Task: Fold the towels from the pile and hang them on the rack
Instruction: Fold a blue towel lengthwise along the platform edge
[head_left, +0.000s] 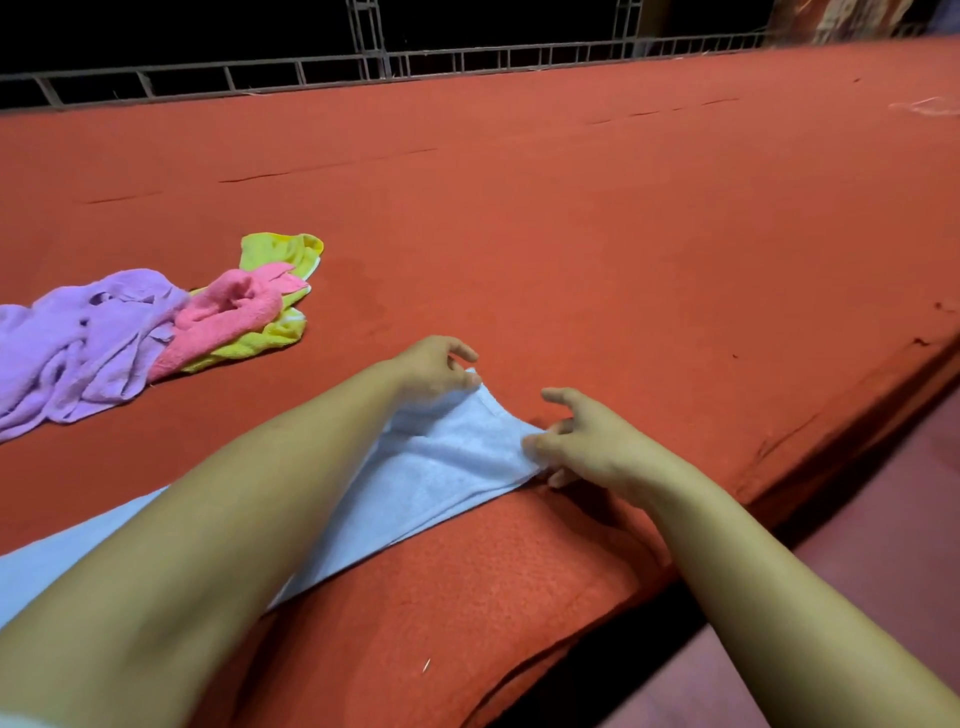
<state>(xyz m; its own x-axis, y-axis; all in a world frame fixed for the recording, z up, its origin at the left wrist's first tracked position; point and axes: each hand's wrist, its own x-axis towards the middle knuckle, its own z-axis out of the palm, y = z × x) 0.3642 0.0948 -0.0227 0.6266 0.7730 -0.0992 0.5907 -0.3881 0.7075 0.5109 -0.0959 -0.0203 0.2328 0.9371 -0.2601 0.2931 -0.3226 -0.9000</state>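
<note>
A light blue towel (447, 467) lies stretched across the red-orange bed surface (571, 234), running from the lower left under my forearms. My left hand (436, 366) pinches its far corner. My right hand (587, 441) pinches the near right corner of the same end, other fingers spread. To the left sits the pile: a crumpled purple towel (78, 343), a pink towel (228, 317) and a yellow-green towel (280, 254) under it. No rack shows plainly in view.
A metal railing (363, 62) runs along the far edge of the bed, dark beyond it. The bed's right edge (831, 441) drops to a maroon floor (857, 597). A patterned cloth shows at the top right corner.
</note>
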